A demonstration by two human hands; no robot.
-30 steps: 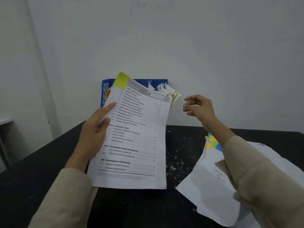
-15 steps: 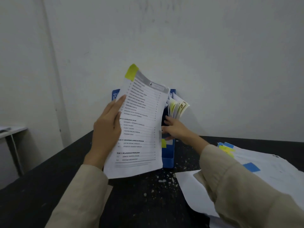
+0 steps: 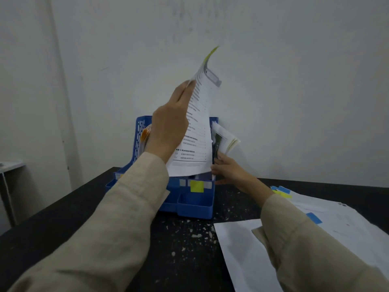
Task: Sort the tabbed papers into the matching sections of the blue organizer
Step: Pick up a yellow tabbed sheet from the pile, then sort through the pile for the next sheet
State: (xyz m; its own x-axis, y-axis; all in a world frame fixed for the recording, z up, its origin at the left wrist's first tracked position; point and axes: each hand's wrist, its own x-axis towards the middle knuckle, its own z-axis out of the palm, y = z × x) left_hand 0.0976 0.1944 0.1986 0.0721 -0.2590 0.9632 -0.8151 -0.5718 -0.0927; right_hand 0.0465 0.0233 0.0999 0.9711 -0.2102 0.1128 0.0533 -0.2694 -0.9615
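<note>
My left hand (image 3: 169, 125) grips a printed sheet with a yellow-green tab (image 3: 197, 127) and holds it upright over the blue organizer (image 3: 194, 204) at the table's back edge. The sheet's lower edge hangs just above the right-hand section, which carries a yellow label (image 3: 197, 186). My right hand (image 3: 228, 171) holds back the papers in that section (image 3: 226, 140), bending them to the right; its fingertips are partly hidden by the sheet. Orange-tabbed papers (image 3: 145, 133) stand in the left section.
A spread pile of tabbed papers (image 3: 328, 220) with blue and yellow tabs lies on the black table (image 3: 63, 218) at the right. A white wall stands right behind the organizer. White flecks dot the table's middle. A pale desk edge (image 3: 10, 165) shows at far left.
My left hand has raised the sheet and swung it rightward, edge-on, over the organizer. My right hand went from mid-air to the right section's papers and now holds them aside.
</note>
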